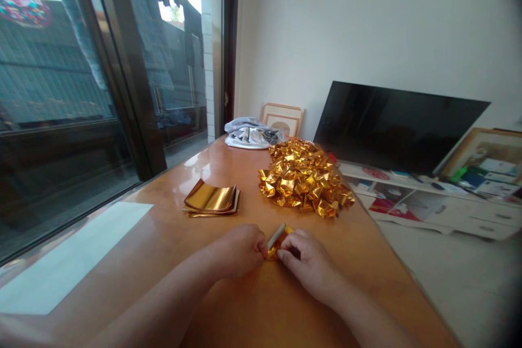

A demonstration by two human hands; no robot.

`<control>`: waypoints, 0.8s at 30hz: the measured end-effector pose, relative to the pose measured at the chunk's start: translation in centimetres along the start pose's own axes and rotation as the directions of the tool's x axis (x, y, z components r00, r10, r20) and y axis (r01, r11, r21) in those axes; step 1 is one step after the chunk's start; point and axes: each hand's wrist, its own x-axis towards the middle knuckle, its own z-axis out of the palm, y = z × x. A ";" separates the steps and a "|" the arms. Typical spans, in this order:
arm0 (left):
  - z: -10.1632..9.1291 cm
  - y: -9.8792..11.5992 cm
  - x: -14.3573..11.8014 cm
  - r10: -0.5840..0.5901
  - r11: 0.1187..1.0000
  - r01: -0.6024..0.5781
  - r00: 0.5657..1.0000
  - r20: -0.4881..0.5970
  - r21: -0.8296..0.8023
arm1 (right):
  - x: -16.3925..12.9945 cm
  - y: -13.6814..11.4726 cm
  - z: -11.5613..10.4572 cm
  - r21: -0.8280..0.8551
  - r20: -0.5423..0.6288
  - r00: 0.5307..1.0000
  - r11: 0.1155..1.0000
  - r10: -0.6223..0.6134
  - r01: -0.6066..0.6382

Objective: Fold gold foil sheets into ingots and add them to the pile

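I have both hands down on the counter (228, 315), pinched together on one small gold foil sheet (278, 241): my left hand (238, 250) grips its near-left edge, my right hand (308, 261) presses the other side, and one silver-backed flap stands up between them. I judge this piece about half folded. Just beyond my right hand sits a big heap of folded gold pieces (304, 176), so much of the work looks done. Beyond my left hand lies a thin stack of flat gold sheets (211, 198), still unfolded; only a few seem left.
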 end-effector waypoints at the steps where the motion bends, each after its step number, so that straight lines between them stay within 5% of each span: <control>1: -0.1 0.1 0.0 -0.008 1.000 0.008 1.000 0.002 0.005 | 0.0 0.0 0.1 -0.011 -0.005 1.000 1.000 0.009 -0.009; 24: 0.4 1.7 -0.1 -0.205 0.962 0.221 0.972 -0.113 0.162 | 0.5 0.5 1.2 -0.105 -0.062 0.995 0.990 0.083 -0.089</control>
